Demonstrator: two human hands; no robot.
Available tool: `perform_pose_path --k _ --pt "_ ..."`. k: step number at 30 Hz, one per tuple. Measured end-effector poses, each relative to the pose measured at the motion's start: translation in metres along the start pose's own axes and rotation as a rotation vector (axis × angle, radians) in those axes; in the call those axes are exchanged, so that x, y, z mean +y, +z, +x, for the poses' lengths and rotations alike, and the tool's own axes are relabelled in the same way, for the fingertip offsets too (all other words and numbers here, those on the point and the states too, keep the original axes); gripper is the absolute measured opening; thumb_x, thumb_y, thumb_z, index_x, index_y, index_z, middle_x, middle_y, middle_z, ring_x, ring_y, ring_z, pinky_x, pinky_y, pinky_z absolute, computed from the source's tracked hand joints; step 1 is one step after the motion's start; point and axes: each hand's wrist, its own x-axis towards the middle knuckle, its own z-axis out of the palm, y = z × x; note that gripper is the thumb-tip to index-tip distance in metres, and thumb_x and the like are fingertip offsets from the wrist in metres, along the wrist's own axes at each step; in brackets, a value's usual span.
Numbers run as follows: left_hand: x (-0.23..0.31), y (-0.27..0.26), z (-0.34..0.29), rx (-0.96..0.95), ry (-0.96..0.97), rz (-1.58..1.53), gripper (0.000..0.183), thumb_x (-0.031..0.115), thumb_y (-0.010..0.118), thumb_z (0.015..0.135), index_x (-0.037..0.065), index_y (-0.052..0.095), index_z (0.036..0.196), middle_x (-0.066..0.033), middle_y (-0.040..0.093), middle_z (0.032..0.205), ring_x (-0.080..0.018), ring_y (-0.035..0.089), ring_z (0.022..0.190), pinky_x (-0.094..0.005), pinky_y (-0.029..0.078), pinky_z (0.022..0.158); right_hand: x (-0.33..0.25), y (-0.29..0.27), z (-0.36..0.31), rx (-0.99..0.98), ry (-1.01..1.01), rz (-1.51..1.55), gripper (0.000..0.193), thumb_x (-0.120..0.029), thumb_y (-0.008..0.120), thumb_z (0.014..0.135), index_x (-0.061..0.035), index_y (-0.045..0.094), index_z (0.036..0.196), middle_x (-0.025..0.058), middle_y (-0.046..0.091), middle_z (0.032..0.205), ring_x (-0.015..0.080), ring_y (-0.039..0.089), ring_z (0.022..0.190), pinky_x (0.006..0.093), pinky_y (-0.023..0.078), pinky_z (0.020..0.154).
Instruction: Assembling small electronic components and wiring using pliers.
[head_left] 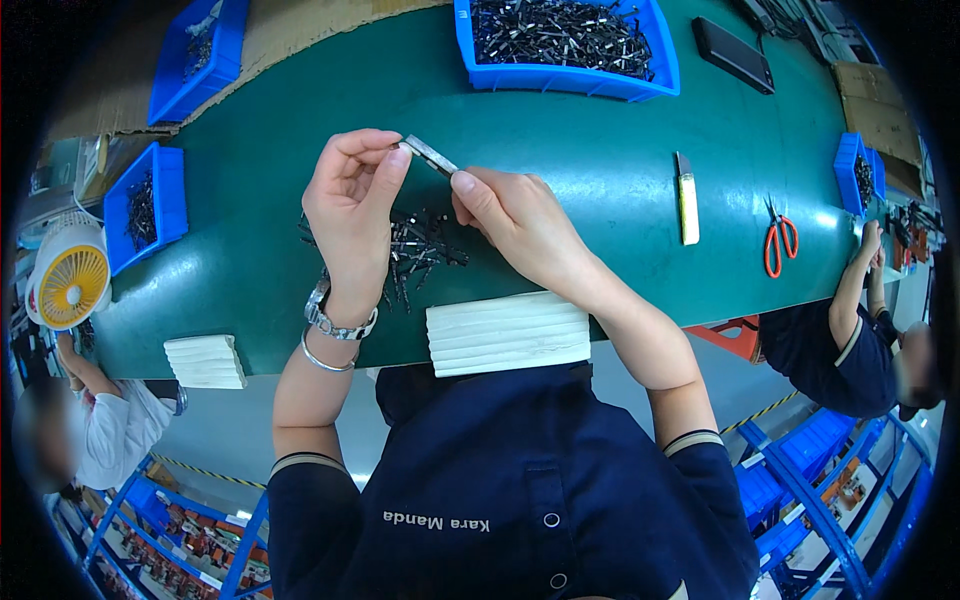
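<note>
My right hand [515,215] grips a short, flat grey metal strip [430,154] with a dark lower edge, thumb on top. At the strip's far end, the thumb and forefinger of my left hand [350,190] are pinched together. Whatever sits between those left fingertips is too small to make out. Under my hands a loose pile of small black parts [415,245] lies on the green table [560,140], partly hidden by my left hand and wrist. A ridged off-white pad [510,335] rests at the table's near edge, just in front of my body.
Beyond my hands stands a blue bin [570,78] full of black parts. To the right lie a yellow-handled craft knife [688,205], red-handled scissors [779,245] and a black oblong device [735,55]. Another blue bin [172,200] and a fan [75,280] are left. Co-workers sit at both sides.
</note>
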Motion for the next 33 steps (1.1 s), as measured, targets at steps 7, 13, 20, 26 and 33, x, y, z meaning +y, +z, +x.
perform_pose_path --k 7,13,20,26,33 --pt "-0.001 0.0 -0.001 0.028 0.009 -0.031 0.014 -0.002 0.065 0.086 -0.001 0.06 0.099 -0.0045 0.064 0.089 -0.0064 0.059 0.081 -0.0188 0.047 0.073 0.007 0.004 0.003 0.002 -0.022 0.089 0.049 -0.039 0.041 0.099 -0.0012 0.061 0.075 0.0161 0.057 0.059 0.0354 0.058 0.059 0.0429 0.044 0.057" --pt "-0.001 -0.001 0.0 0.024 -0.004 -0.002 0.014 -0.002 0.065 0.086 -0.001 0.06 0.098 -0.004 0.064 0.088 -0.0065 0.059 0.081 -0.0189 0.047 0.074 0.009 0.003 0.003 -0.087 0.039 0.207 0.053 -0.041 0.037 0.1 -0.0019 0.06 0.073 0.009 0.054 0.054 0.0242 0.056 0.055 0.0372 0.043 0.055" --pt "-0.001 -0.001 0.0 0.026 0.006 -0.013 0.014 -0.002 0.065 0.086 -0.001 0.06 0.098 -0.004 0.063 0.088 -0.0065 0.059 0.081 -0.0187 0.047 0.073 0.005 0.001 0.003 -0.09 0.026 0.148 0.054 -0.042 0.036 0.1 -0.0013 0.06 0.073 0.0119 0.056 0.056 0.0289 0.058 0.057 0.0389 0.043 0.056" --pt "-0.001 0.0 -0.002 0.01 0.025 -0.026 0.013 -0.002 0.065 0.086 -0.001 0.06 0.098 -0.0043 0.064 0.088 -0.0062 0.059 0.081 -0.0183 0.047 0.072 0.001 0.005 0.0 -0.006 0.004 0.034 0.05 -0.039 0.04 0.099 0.0 0.062 0.077 0.0179 0.059 0.063 0.0359 0.058 0.061 0.0431 0.044 0.057" --pt "0.001 -0.001 -0.002 0.035 0.058 -0.046 0.015 -0.004 0.061 0.087 -0.001 0.058 0.101 -0.0048 0.062 0.092 -0.0077 0.058 0.084 -0.0186 0.045 0.075 0.0 0.003 0.002 0.008 -0.01 0.14 0.043 -0.036 0.05 0.096 0.0007 0.062 0.079 0.0212 0.057 0.063 0.0356 0.056 0.059 0.0408 0.043 0.053"
